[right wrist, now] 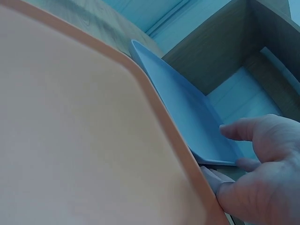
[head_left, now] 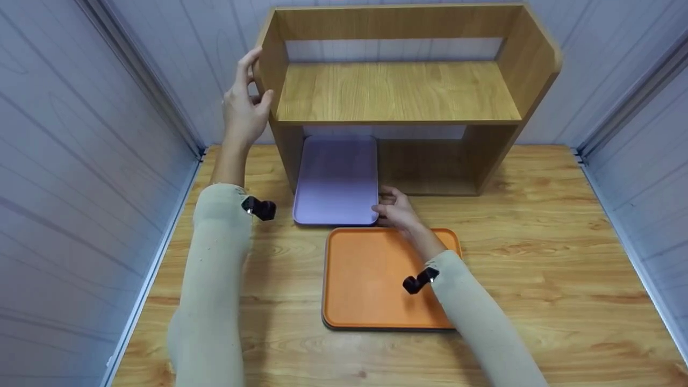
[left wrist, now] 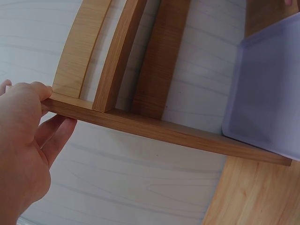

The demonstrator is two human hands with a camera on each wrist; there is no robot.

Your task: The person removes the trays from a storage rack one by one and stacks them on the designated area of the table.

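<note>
A wooden shelf unit (head_left: 398,91) stands at the back of the table. My left hand (head_left: 252,88) grips its left side panel (left wrist: 154,126), thumb on the front edge and fingers on the outside; the left wrist view shows the same left hand (left wrist: 49,110). A lilac tray (head_left: 336,180) lies flat, its far half under the shelf. My right hand (head_left: 382,207) pinches the lilac tray's near right corner (right wrist: 187,103), with the thumb on top and fingers below in the right wrist view of that hand (right wrist: 236,147). An orange tray (head_left: 371,279) lies just in front, under my right forearm.
The wooden table (head_left: 537,242) is boxed in by pale panelled walls on the left, right and back. The shelf's lower right bay (head_left: 430,166) and its upper board hold nothing. The orange tray (right wrist: 70,117) almost touches the lilac one.
</note>
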